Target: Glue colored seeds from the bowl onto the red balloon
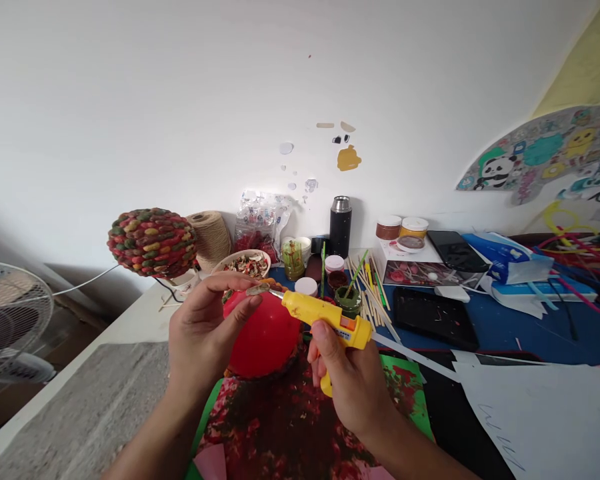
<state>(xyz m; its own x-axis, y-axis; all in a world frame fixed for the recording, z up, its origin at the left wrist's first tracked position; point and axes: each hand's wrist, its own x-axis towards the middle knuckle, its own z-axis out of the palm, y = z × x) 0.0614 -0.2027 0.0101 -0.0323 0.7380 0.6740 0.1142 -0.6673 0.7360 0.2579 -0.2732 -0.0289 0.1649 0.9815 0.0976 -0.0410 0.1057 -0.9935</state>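
Note:
My right hand (350, 373) is wrapped round the grip of a yellow hot glue gun (313, 308). A long whitish glue stick (417, 357) sticks out of the gun's back end. Between the thumb and fingertips of my left hand (205, 327) is a small greyish-brown piece (257, 291), too small to name for sure. The gun's metal nozzle is at this piece and seems to touch it. Behind both hands rests a shiny red balloon-like ball (265, 337), with dark, multicoloured bits around its edge. My left hand hides part of it.
Paint-stained green sheet (405, 393) lies underneath. Behind are a bowl of small pieces (247, 263), a twine spool (210, 239), paint jars (347, 301), wooden sticks (375, 300) and a black bottle (341, 227). A multicoloured covered ball (153, 242) and a fan (13, 313) stand left; paper (555, 413) lies right.

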